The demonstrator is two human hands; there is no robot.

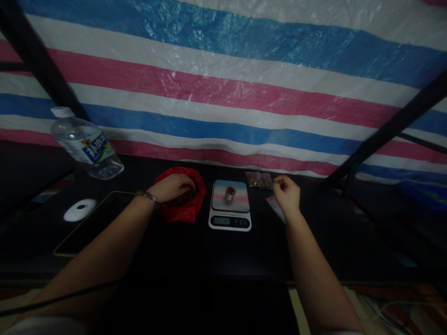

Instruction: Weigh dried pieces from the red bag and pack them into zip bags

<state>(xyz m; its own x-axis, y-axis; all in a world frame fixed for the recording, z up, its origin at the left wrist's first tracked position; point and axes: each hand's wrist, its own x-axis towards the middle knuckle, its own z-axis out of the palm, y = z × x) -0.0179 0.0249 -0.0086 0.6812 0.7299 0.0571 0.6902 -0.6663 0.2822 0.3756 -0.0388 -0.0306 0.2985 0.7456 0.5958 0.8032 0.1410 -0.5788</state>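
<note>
My left hand (173,186) reaches into a red plastic bag (181,211) on the dark table, its fingers curled down onto dark small pieces inside. A beaded bracelet (148,197) sits on that wrist. To the right of the bag stands a white kitchen scale (229,217) with a small cup (229,192) of brownish bits on its platform. My right hand (287,193) hovers right of the scale with fingers pinched together; what they hold is too small to make out. A small clear packet (259,179) lies just behind that hand, and a pale slip (275,206) lies under it.
A clear water bottle (86,145) lies tilted at the back left. A white mouse (80,210) and a dark tablet (91,223) rest on the left of the table. A striped tarp (230,83) hangs behind, with black frame bars (384,135) at both sides.
</note>
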